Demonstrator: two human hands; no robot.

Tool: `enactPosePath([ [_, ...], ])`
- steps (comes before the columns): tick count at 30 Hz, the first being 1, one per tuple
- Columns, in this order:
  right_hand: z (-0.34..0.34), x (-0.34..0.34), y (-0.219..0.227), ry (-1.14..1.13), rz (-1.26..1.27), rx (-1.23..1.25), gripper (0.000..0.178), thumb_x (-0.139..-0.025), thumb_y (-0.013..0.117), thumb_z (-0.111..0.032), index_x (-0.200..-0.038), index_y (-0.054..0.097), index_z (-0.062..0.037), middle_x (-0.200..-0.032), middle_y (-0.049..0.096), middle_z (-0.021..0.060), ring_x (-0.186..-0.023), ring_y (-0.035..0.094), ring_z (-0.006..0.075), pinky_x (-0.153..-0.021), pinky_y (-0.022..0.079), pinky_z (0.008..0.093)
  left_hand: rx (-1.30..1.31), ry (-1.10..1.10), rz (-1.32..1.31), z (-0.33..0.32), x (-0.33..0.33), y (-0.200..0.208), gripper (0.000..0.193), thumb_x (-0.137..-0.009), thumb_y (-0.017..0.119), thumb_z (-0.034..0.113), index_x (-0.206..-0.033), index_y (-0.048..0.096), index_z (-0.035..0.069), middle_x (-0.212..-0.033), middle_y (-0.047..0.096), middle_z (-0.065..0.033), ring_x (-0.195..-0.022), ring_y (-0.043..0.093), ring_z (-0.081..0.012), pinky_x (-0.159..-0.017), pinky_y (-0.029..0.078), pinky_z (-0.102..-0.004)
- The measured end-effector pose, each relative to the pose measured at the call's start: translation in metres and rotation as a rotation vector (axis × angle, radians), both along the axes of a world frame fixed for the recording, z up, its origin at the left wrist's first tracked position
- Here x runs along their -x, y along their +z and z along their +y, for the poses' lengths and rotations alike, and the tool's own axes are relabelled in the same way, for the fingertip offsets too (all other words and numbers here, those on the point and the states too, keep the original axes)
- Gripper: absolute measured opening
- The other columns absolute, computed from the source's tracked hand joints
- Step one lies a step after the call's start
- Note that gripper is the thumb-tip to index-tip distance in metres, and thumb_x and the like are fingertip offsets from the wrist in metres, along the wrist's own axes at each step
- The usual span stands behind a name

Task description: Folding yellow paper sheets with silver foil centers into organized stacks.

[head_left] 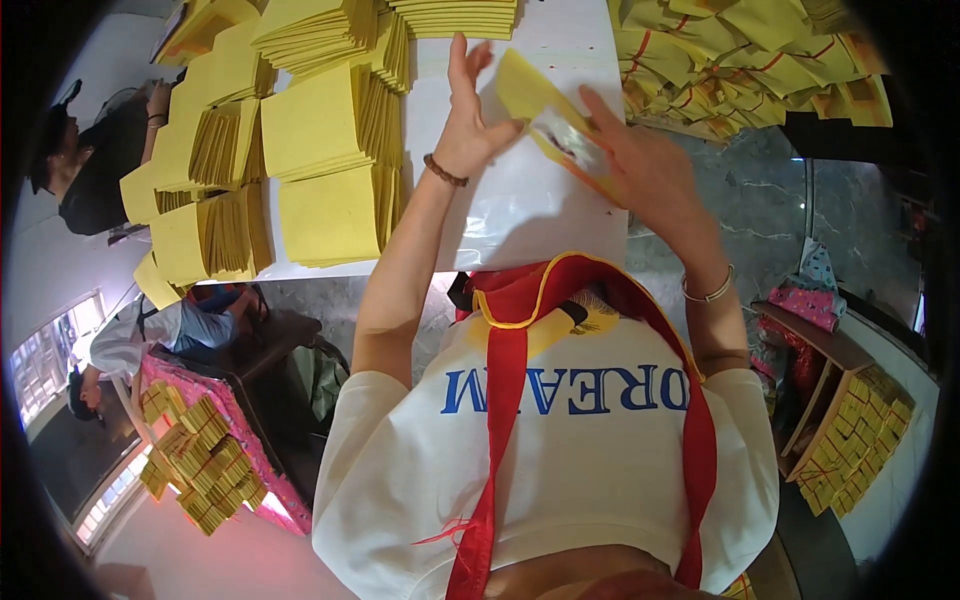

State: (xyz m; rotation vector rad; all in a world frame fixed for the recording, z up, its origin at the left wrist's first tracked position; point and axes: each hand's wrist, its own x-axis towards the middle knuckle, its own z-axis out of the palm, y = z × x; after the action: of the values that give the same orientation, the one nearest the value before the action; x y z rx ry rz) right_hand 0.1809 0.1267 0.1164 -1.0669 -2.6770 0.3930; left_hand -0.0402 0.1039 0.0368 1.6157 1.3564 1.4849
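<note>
A folded yellow paper (522, 88) with a shiny, pale patch on its face is tilted above the white table (490, 215). My right hand (648, 172) grips its right side, thumb and palm hidden behind or blurred against it. On the other side my left hand (470, 130), with a beaded bracelet at the wrist, has its fingers raised and spread. The left thumb points at the paper's left edge; whether it touches I cannot tell. Left of my left forearm stand stacks of folded yellow papers (318, 125), the nearest one (335, 215) at the table's front edge.
Bundles of yellow paper with red bands (700, 65) lie beyond the table's right side. A person in dark clothes (100, 165) is at the far left, another person (140, 335) sits lower left. More bundles (205, 450) rest on a pink cloth. A wooden shelf (825, 400) stands right.
</note>
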Motion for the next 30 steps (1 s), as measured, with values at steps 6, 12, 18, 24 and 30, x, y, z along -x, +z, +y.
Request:
enactPosePath([
  [6, 0.0, 0.005, -0.005, -0.046, -0.022, 0.014, 0.065, -0.078, 0.061, -0.025, -0.135, 0.033, -0.0157, -0.087, 0.062, 0.0102, -0.074, 0.06, 0.0279, -0.061, 0.047, 0.0388, 0.152, -0.052, -0.229, -0.004, 0.003, -0.011, 0.091, -0.063, 0.06, -0.005, -0.139, 0.012, 0.01, -0.112, 0.043, -0.0115, -0.11, 0.042, -0.0233, -0.097, 0.033, -0.0343],
  [12, -0.001, 0.011, -0.001, -0.11, 0.01, 0.055, 0.056, -0.079, 0.06, -0.03, -0.129, 0.041, -0.0134, -0.086, 0.063, 0.0101, -0.075, 0.061, 0.0279, -0.062, 0.047, 0.0387, 0.176, -0.024, -0.145, -0.011, 0.002, -0.016, 0.075, -0.064, 0.056, -0.002, -0.133, 0.028, 0.005, -0.114, 0.046, -0.0102, -0.11, 0.043, -0.0214, -0.101, 0.03, -0.0362],
  [18, 0.015, 0.018, -0.009, -0.087, -0.129, 0.185, 0.035, -0.083, 0.056, -0.027, -0.112, 0.054, -0.0082, -0.083, 0.063, 0.0104, -0.076, 0.062, 0.0242, -0.061, 0.048, 0.0365, 0.008, 0.17, -0.006, -0.011, -0.009, -0.017, 0.077, -0.065, 0.052, -0.002, -0.136, 0.024, 0.006, -0.126, 0.04, -0.0135, -0.117, 0.04, -0.0252, -0.101, 0.029, -0.0383],
  [24, 0.05, -0.021, -0.036, -0.219, 0.744, 0.884, 0.026, -0.089, 0.053, -0.02, -0.11, 0.054, -0.0059, -0.09, 0.062, 0.0047, -0.082, 0.06, 0.0127, -0.069, 0.048, 0.0284, 0.044, 0.222, -0.014, -0.027, -0.008, -0.019, 0.08, -0.063, 0.046, -0.007, -0.138, 0.02, 0.007, -0.133, 0.034, -0.0166, -0.117, 0.041, -0.0249, -0.096, 0.034, -0.0376],
  [30, 0.026, -0.022, -0.076, -0.417, 1.353, 1.31, 0.025, -0.09, 0.052, -0.013, -0.115, 0.05, -0.0055, -0.105, 0.058, 0.0014, -0.092, 0.057, 0.0105, -0.083, 0.047, 0.0268, 0.391, -0.083, -1.3, -0.037, -0.021, -0.009, 0.045, -0.096, 0.034, 0.033, -0.128, 0.036, 0.001, -0.11, 0.057, -0.014, -0.093, 0.057, -0.0177, -0.079, 0.046, -0.0312],
])
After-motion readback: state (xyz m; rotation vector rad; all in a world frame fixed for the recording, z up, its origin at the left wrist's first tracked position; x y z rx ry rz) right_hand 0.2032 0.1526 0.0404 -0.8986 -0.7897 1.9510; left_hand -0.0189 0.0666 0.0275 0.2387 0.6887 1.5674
